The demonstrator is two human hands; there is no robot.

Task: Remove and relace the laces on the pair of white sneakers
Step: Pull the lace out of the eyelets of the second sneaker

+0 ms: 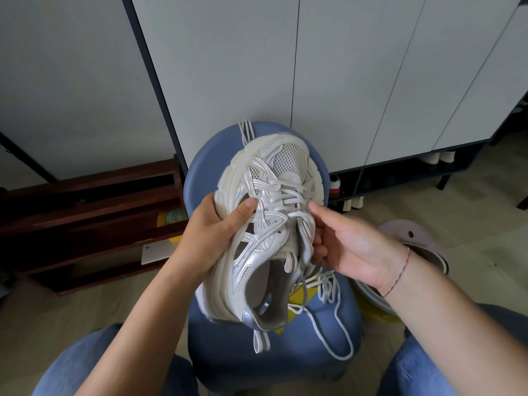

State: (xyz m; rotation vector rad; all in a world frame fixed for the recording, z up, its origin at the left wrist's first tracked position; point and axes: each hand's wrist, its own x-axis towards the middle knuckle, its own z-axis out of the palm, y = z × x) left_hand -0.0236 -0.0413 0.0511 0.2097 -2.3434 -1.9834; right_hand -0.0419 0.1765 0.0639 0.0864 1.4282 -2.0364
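We hold a white sneaker [265, 224] just above the blue stool [205, 172], its toe pointing toward the stool's far edge. Our left hand [211, 232] grips one side, thumb pressed across the upper and fingers wrapped under the sole. Our right hand [351, 247] curls its lower fingers around the opposite edge beside the tongue, forefinger stretched to the crossed lace [291, 200]. The lace's loose ends trail in loops onto the stool's seat, and a second lace [246, 134] lies over the stool's far rim.
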